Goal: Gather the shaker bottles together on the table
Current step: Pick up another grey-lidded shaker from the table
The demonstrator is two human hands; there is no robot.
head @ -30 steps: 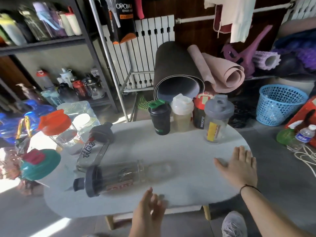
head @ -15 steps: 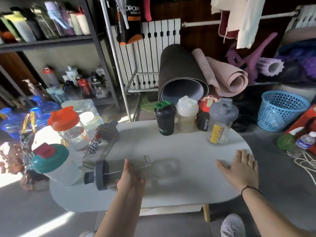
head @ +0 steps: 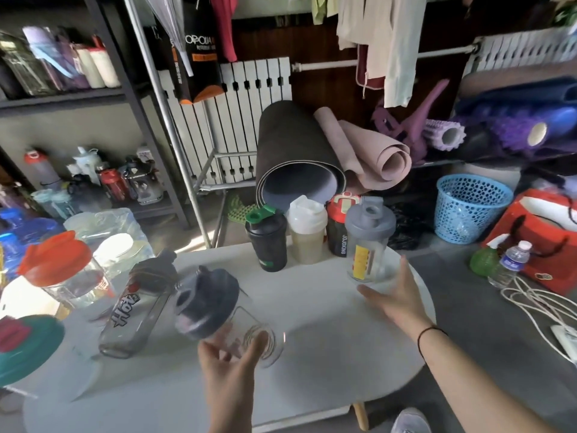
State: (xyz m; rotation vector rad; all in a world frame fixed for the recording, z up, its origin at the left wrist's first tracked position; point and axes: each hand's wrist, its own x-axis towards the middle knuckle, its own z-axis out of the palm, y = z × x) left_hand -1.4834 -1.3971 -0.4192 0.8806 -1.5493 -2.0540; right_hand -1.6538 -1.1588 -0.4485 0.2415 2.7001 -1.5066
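My left hand (head: 229, 367) grips a clear shaker bottle with a dark lid (head: 215, 310), tilted up off the white table (head: 327, 345) with the lid toward the left. My right hand (head: 396, 295) hovers open beside the clear grey-lidded shaker (head: 368, 242) at the table's back right, fingers near its base. In a row with it stand a black green-capped shaker (head: 268, 242), a cream one (head: 307, 234) and a red-lidded black one (head: 338, 228). At the left are a clear "Hot" bottle (head: 137, 307), an orange-lidded shaker (head: 65, 276) and a teal-lidded one (head: 25, 348).
Rolled mats (head: 312, 151) lean behind the table. A blue basket (head: 468, 207), a red bag (head: 549, 235), a water bottle (head: 509, 264) and white cables (head: 537, 307) sit on the floor at the right. Shelves of bottles (head: 62, 67) stand at the left.
My left hand reached the lying clear shaker, took hold of it and raised it toward upright. My right hand left the table edge and moved up toward the grey-lidded shaker.
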